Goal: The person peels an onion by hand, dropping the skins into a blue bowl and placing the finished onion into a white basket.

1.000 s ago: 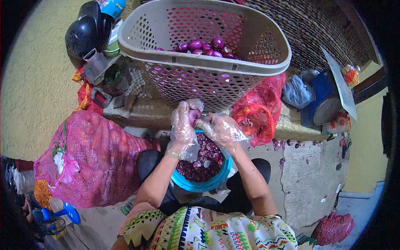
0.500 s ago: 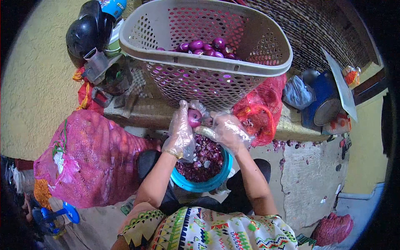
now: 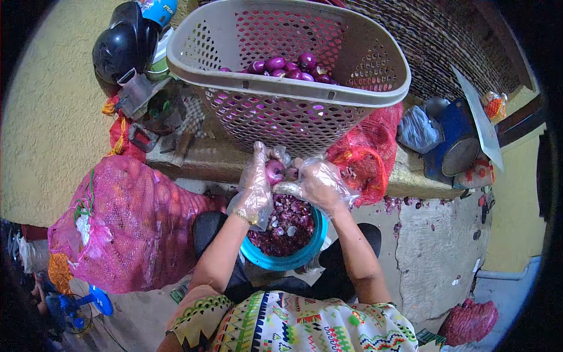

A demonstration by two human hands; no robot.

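Both hands wear clear plastic gloves and meet above a teal basin [image 3: 321,237] of purple onion skins [image 3: 284,229]. In my left hand [image 3: 254,186] is a purple onion [image 3: 274,172], held between the thumb and fingers. My right hand [image 3: 319,185] is closed at the onion's right side, its thumb stretched toward it; what lies in its fingers is too small to make out. Just beyond the hands stands a large grey perforated basket [image 3: 281,88], with peeled purple onions [image 3: 293,66] inside.
A big pink mesh sack of onions [image 3: 138,223] stands at the left. Behind the right hand sits a red mesh bag [image 3: 366,170]. A ledge [image 3: 202,161] runs under the basket. Black helmet [image 3: 120,50] at upper left, blue container [image 3: 454,144] at right, small mesh sack [image 3: 469,322] at lower right.
The onion has turned slightly in my left hand, and the fingers of my right hand have shifted a little against it. The basket and sacks look the same.
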